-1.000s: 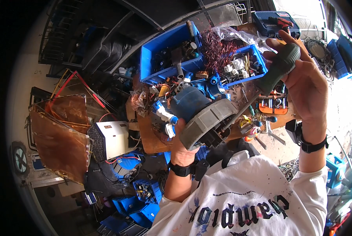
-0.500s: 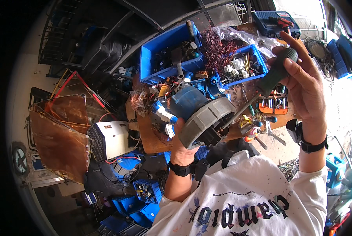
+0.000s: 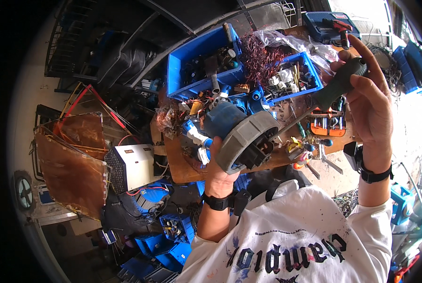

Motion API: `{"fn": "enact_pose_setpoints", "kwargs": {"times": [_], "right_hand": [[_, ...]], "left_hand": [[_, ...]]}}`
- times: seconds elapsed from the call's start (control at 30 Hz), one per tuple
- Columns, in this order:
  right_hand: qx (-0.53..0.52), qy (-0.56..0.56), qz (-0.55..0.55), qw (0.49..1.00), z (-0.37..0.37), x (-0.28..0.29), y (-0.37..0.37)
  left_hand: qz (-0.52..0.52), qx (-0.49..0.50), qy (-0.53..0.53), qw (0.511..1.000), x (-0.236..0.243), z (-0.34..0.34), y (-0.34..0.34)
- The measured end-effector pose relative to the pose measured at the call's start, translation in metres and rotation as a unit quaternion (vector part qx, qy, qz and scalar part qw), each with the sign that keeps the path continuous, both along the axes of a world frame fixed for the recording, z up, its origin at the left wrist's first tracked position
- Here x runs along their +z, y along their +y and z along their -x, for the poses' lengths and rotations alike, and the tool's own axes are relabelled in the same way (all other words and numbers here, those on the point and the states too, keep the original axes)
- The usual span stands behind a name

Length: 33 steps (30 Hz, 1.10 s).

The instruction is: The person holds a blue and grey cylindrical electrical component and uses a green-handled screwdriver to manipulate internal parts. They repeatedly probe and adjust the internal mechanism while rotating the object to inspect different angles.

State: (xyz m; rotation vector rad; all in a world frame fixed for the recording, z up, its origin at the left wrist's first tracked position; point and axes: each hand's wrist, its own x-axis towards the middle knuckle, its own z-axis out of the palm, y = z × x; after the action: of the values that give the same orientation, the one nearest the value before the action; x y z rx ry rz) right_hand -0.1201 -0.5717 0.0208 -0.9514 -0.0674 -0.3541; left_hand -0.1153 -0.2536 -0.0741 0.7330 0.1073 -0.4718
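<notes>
left hand (image 3: 222, 170) has the blue and grey round housing (image 3: 245, 137) gripped from below, thumb up along its side, held over the near edge of the wooden bench (image 3: 185, 170). right hand (image 3: 372, 106) is pinching the dark green screwdriver (image 3: 337, 88) by the handle, index finger sticking out, shaft slanting toward the grey rim, can't tell if the tip's touching, big blue bin (image 3: 174, 70) sits behind

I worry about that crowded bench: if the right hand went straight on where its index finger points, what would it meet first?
Probably the red tool overlapping the dark blue case, just past the right hand in this view. The hand looks raised, though, so depth is unclear.
</notes>
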Motion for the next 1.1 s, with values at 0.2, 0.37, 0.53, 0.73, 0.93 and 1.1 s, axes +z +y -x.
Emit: {"fn": "enact_pose_setpoints", "kwargs": {"times": [0.2,0.37,0.53,0.73,0.93,1.1], "right_hand": [[-0.101,-0.063,0.13,0.984,0.001,-0.002,-0.002],[-0.143,-0.182,0.392,0.89,-0.007,-0.011,0.016],[-0.055,-0.221,0.486,0.844,-0.009,-0.019,0.03],[-0.005,-0.232,0.503,0.833,-0.009,-0.035,0.048],[-0.006,-0.205,0.506,0.838,-0.008,-0.035,0.049],[-0.009,-0.213,0.513,0.831,-0.008,-0.037,0.05]], "left_hand": [[0.02,-0.005,-0.051,0.998,0.015,-0.008,-0.009],[0.015,-0.024,-0.045,0.999,0.02,-0.012,-0.013],[-0.04,-0.028,-0.06,0.997,0.029,-0.015,-0.023],[-0.134,-0.063,-0.117,0.982,0.035,-0.016,-0.029],[-0.152,-0.046,-0.126,0.979,0.038,-0.016,-0.032],[-0.147,-0.001,-0.1,0.984,0.036,-0.016,-0.038]]}}
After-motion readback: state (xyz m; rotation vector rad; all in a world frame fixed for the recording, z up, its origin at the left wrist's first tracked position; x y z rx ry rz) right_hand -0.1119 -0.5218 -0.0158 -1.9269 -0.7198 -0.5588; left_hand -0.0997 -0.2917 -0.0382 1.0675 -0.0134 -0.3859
